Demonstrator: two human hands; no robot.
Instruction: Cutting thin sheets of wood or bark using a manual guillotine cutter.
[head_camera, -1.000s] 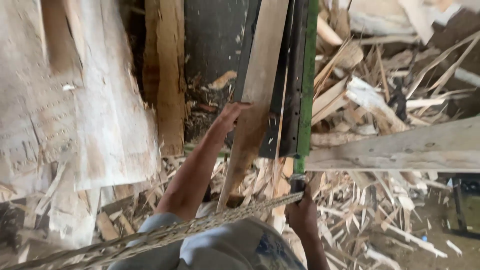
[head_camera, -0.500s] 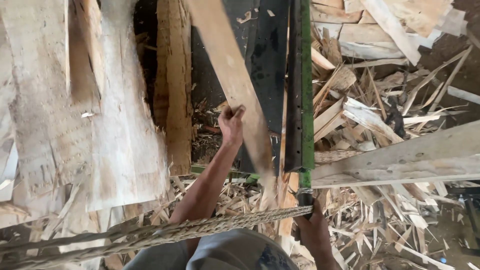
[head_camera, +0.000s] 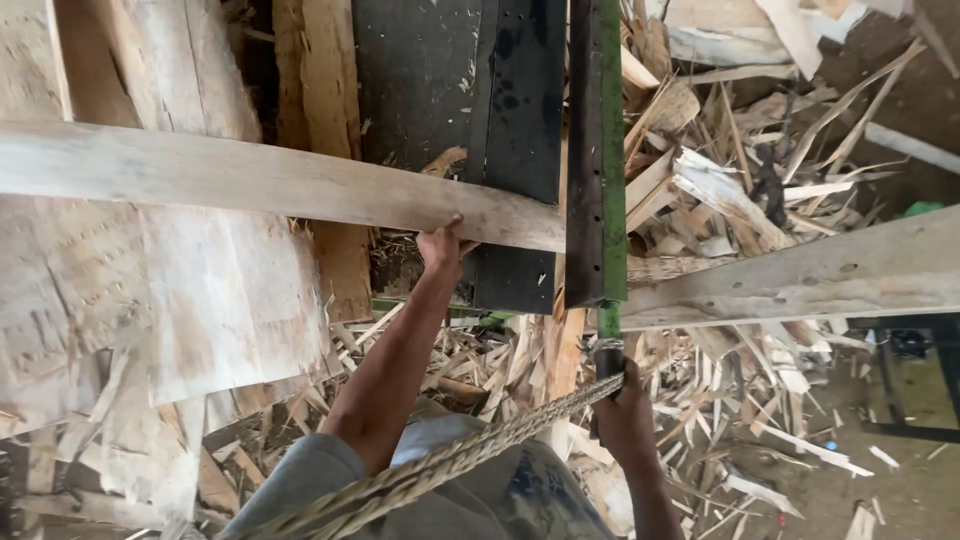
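Note:
My left hand (head_camera: 443, 247) grips the lower edge of a long pale wooden plank (head_camera: 250, 182), which lies nearly level across the left half of the view, its right end against the green machine bar. My right hand (head_camera: 622, 415) is closed around the taped handle at the bottom of that upright green and black metal bar (head_camera: 597, 150). A braided rope (head_camera: 450, 465) runs from this hand down to the lower left, across my lap.
Dark metal panels (head_camera: 450, 90) stand behind the plank. Rough veneer sheets (head_camera: 200, 300) lie at the left. A thick beam (head_camera: 800, 275) crosses the right side. Splintered wood scraps (head_camera: 740, 200) cover the ground, and a dark frame (head_camera: 910, 380) sits at the right edge.
My left hand has swung the plank from upright, leaning to the left, down to nearly level. My right hand has stayed on the bar's handle.

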